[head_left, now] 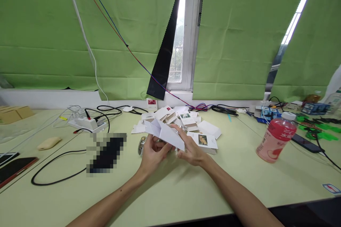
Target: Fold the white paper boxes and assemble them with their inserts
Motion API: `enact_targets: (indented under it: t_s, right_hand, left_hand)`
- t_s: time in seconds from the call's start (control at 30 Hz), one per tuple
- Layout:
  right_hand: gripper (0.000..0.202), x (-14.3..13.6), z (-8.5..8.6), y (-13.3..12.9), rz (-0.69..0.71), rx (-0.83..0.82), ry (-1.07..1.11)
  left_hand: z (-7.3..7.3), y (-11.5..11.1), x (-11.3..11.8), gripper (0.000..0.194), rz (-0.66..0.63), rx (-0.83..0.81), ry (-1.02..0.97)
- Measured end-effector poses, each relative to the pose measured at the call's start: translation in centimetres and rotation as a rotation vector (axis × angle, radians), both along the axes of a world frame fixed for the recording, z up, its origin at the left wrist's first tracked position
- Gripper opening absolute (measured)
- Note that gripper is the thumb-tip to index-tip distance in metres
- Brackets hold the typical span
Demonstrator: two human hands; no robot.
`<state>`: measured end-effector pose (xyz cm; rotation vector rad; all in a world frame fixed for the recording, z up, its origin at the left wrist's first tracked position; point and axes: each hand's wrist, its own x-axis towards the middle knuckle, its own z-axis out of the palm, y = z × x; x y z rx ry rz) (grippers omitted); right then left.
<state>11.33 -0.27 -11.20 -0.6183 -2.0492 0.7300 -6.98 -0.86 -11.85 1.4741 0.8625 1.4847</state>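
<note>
Over the middle of the table, a small white paper box (pixel 165 133) with its flaps folded out is held between both hands. My left hand (pixel 154 151) is closed on its lower left part, the thumb pressed along the near edge. My right hand (pixel 191 149) grips its right side, fingers on the far face and thumb near the lower corner. Beside my left hand lies a shiny silver metal object (pixel 141 145), partly hidden. Just behind the hands is a heap of white printed boxes (pixel 186 122), one with a yellow picture (pixel 203 141) near my right hand.
To the right stands a pink drink bottle (pixel 277 137), with a dark phone (pixel 309 143) behind it. On the left are a blurred-out dark item (pixel 106 154), a black cable (pixel 39 183), a power strip (pixel 87 124) and a cream-coloured soap-like object (pixel 49 143). Green blinds (pixel 234 35) hang behind.
</note>
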Motion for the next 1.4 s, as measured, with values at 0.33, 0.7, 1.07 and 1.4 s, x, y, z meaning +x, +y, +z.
enact_targets:
  t_s: [0.33, 0.7, 1.07, 1.4]
  right_hand:
    - [0.099, -0.1, -0.6, 0.2, 0.046, -0.127, 0.13]
    - [0.097, -0.3, -1.3, 0.8, 0.109, -0.263, 0.289]
    - [0.091, -0.4, -1.3, 0.7, 0.174, -0.326, 0.345]
    - [0.099, -0.5, -1.3, 0.3, 0.177, -0.438, 0.33]
  left_hand:
    - [0.4, -0.4, 0.1, 0.048, 0.014, -0.011, 0.038]
    - [0.1, -0.3, -0.3, 0.046, -0.084, 0.027, 0.032]
    - [0.4, -0.4, -0.2, 0.049, -0.068, 0.02, 0.044]
    - [0.2, -0.6, -0.2, 0.051, -0.088, 0.003, 0.068]
